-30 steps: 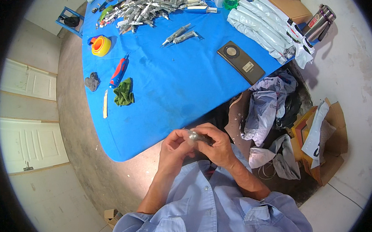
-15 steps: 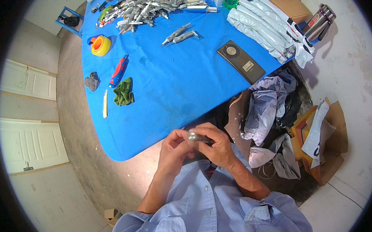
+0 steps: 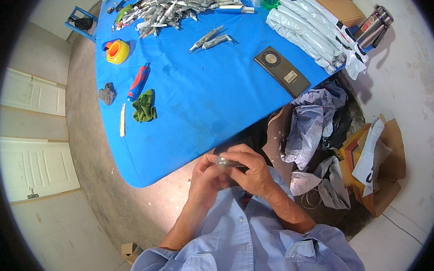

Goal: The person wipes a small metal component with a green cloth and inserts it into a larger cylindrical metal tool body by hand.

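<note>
Fingers (image 3: 240, 156) of our left hand (image 3: 202, 180) and right hand (image 3: 255, 175) are closed on a small silvery-grey piece (image 3: 221, 162), pinched in front of our chest. It looks glossy, with a bright glint on the end nearer our left fingertips and its other end running in under our right forefinger; our own grip covers much of it, so we cannot tell its full shape. Below the fingers is our light-blue shirt (image 3: 241, 238). Just beyond them curves the edge of a blue tablecloth (image 3: 187, 112). Off to their right, below table level, we see a crumpled pale bag (image 3: 304, 136) and an open cardboard box (image 3: 394, 152). Beyond and left lie a crumpled green cloth (image 3: 144, 107), a thin pale strip (image 3: 123, 120), a red-and-blue tool (image 3: 138, 83) and a grey wad (image 3: 107, 94); beyond and right, a dark smartphone (image 3: 283, 74). Farther ahead rest two slim grey pieces (image 3: 217, 42), with a yellow tape roll (image 3: 121, 58) left and white plastic packages (image 3: 299, 32) right. Farthest from the fingers spreads a heap of slim silvery pieces (image 3: 173, 14).
</note>
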Demonstrator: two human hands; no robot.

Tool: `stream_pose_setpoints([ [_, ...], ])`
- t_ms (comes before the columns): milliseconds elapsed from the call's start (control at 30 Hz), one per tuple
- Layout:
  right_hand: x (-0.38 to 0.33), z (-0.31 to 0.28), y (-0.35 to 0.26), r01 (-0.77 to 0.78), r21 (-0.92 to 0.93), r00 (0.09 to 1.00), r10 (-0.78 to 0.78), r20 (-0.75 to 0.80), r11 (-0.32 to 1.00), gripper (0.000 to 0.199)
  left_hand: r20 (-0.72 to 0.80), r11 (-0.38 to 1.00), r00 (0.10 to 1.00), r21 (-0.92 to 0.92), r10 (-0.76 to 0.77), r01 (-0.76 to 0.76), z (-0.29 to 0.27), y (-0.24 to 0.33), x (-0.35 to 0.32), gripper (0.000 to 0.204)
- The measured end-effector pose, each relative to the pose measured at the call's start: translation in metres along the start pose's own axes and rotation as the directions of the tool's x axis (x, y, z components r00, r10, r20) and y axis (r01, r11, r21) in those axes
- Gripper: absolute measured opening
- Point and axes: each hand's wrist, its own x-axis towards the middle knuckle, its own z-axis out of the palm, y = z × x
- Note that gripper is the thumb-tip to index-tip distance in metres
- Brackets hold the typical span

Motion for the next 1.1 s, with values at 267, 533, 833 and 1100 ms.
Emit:
stream_pose_setpoints([
  [267,-0.002,0.001,0.001,-0.005,-0.035,1.000,0.005,0.022,0.999,0.045,-0.026,0.999,0.999,-0.030,-0.039,0.038,0.001,-0.002,-0.003,0.012],
  [533,-0.004,0.002,0.003,-0.024,-0.018,0.999,0.024,0.030,1.000,0.041,-0.021,0.999,0.999,0.002,-0.042,0.042,0.000,-0.001,-0.003,0.009],
  [833,-0.004,0.004,0.012,-0.110,0.108,0.993,0.114,-0.027,0.988,0.032,0.007,0.983,0.996,0.159,0.092,-0.092,0.000,0.010,0.001,0.010],
  [1100,-0.001,0.001,0.006,-0.040,0.049,0.999,0.041,-0.016,0.998,0.036,0.011,0.935,0.988,0.324,0.151,-0.147,-0.007,0.011,0.005,0.015],
])
